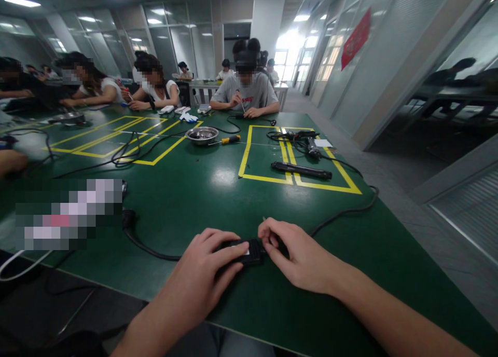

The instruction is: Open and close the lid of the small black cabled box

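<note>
A small black power adapter (254, 251) with a pale label lies on the green table near its front edge. My left hand (206, 269) is wrapped over it from the left, fingers on its top and side. A black cable (155, 254) runs from its left end to a plug (128, 219). My right hand (298, 253) is closed in a pinch just beyond the adapter's right end. A thin tip shows above those fingertips; the rest of what they hold is hidden. Another black cable (346, 211) emerges behind the right hand.
A pixelated pale power strip (73, 214) lies left. Ahead are a metal bowl (202, 135), a yellow-black screwdriver (231, 139), a long black tool (301, 170) and tangled cables (311, 144) within yellow tape. A person (247, 90) works across the table (194, 196); several others sit further left.
</note>
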### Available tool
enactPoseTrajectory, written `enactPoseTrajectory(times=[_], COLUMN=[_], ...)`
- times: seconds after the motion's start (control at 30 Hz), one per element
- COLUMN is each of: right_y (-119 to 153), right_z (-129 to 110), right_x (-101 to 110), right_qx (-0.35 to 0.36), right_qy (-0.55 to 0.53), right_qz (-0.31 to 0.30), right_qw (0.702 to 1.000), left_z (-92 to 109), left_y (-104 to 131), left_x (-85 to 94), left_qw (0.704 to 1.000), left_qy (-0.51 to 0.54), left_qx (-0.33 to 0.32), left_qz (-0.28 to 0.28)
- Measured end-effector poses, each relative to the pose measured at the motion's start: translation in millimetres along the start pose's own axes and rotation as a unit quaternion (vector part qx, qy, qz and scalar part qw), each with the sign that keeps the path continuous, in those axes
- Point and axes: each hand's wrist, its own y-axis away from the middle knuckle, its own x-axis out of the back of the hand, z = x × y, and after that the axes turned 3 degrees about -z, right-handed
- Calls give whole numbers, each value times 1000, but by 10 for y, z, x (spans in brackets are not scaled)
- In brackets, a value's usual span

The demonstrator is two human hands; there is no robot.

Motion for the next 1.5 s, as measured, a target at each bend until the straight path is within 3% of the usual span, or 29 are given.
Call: enactPoseTrajectory(times=[0.4, 0.67, 0.73, 0.8, 0.87, 0.93, 1.03, 1.2, 1.33, 1.5], right_y=[-12, -19, -19, -20, -23, -27, -28, -13, 0, 0], right_z=[11, 31, 31, 32, 34, 37, 36, 19, 14, 24], right_x=[-5, -22, -23, -20, -18, -18, -22, -29, -26, -37], right_qx=[25, 31, 29, 28, 30, 36, 47, 52, 49, 43], right_qy=[14, 31, 34, 35, 38, 43, 48, 52, 54, 68], right_qz=[1, 4, 6, 9, 10, 10, 9, 9, 7, 3], right_qw=[1000, 999, 999, 999, 999, 998, 998, 997, 997, 997], left_z=[26, 71, 45, -9, -81, -149, -191, -63, 53, 69], left_y=[-106, -170, -177, -188, -206, -223, -207, -28, 72, 6], left_x=[64, 140, 159, 161, 149, 134, 128, 136, 110, 156], left_qw=[997, 997, 998, 999, 995, 990, 991, 990, 996, 996], left_qy=[-62, -37, -1, 11, -17, -50, -64, -98, -72, -22], left_qx=[-34, -7, 0, 33, 84, 114, 110, 47, 49, 88], left_qz=[-33, -74, -56, -3, 52, 67, 45, 87, 24, -27])
